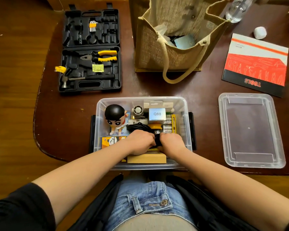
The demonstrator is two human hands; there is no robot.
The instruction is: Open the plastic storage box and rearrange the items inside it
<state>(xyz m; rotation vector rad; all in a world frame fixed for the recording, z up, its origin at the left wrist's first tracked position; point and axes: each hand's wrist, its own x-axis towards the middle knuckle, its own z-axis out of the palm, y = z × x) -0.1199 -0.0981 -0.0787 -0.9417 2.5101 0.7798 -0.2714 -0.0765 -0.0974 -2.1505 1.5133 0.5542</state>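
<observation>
- Two hands, left hand (pixel 141 142) and right hand (pixel 171 141), reach into one clear plastic storage box (pixel 184 106) at the table's near edge, both gripping one black object (pixel 158 139)
- One lid (pixel 250 130) lies off, right of the box
- One doll (pixel 115 118), one Q88 carton (pixel 157 115), several batteries (pixel 168 126) inside

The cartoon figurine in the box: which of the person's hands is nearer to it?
Left. The left hand lies just below and right of the cartoon figurine, near its feet. The right hand sits farther right, beyond the black cable bundle.
</observation>
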